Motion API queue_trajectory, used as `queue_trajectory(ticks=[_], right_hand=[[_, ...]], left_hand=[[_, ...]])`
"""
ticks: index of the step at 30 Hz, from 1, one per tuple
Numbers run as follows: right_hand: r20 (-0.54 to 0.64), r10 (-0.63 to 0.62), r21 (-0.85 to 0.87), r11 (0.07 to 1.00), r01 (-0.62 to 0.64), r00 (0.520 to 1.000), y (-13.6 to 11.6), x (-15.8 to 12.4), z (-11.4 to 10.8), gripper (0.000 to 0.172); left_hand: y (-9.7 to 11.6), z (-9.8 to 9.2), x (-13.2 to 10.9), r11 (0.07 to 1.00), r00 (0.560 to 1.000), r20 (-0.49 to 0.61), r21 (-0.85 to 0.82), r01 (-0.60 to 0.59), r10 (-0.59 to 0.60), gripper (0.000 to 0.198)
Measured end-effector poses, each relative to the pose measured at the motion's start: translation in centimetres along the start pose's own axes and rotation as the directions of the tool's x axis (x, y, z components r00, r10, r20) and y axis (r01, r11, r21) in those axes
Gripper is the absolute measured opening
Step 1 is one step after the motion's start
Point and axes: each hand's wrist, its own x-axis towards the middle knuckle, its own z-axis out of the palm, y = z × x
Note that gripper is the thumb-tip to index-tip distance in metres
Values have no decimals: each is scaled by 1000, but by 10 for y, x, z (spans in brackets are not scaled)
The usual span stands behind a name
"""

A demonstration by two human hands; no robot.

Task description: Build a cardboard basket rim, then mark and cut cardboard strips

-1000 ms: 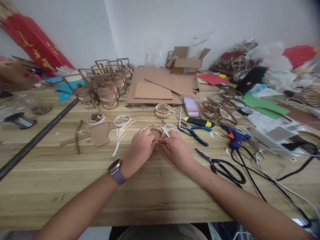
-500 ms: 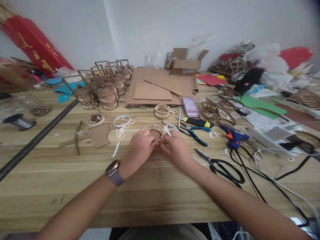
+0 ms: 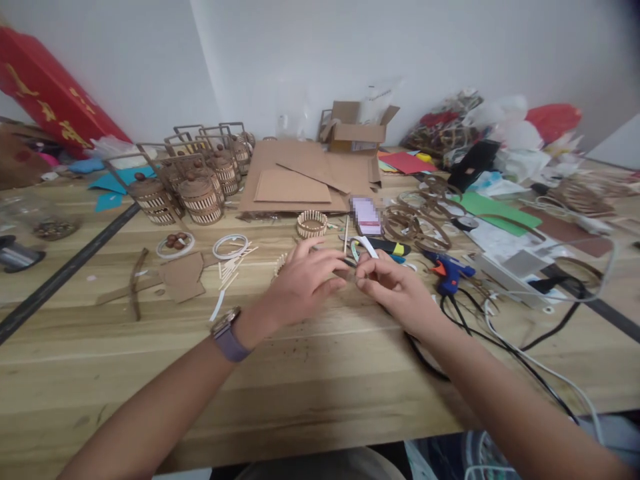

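Note:
My left hand [image 3: 305,283] reaches over the table with its fingers stretched out and slightly blurred, and I see nothing held in it. Behind it, a small ring-shaped basket of striped slats [image 3: 279,265] is mostly hidden. My right hand [image 3: 393,287] is closed in a pinch, a curled white strip [image 3: 368,247] sticking up from its fingers. The two hands' fingertips are close together. Just beyond them stands a second striped slat ring [image 3: 312,224]. A yellow-and-black utility knife [image 3: 395,247] lies behind my right hand.
Several finished lidded baskets with handles [image 3: 200,200] stand at the back left. Cardboard sheets [image 3: 293,187] lie behind the rings. A blue glue gun [image 3: 453,272] with cables, brown hoops [image 3: 417,223] and a phone [image 3: 366,215] are at right. White tape rolls [image 3: 231,247] and thin sticks [image 3: 231,270] lie left.
Both hands have left the near ring's front edge. My right hand has moved right with the white strip; my left hand has opened and now covers most of the ring. The view has shifted slightly.

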Motion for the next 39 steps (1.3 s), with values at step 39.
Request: queue_trajectory(ticks=[39], right_hand=[[289,-106,-489,838,242,951,10,-67,52,20]], left_hand=[[72,42,-118,900,957,12,344,270,-291,19]])
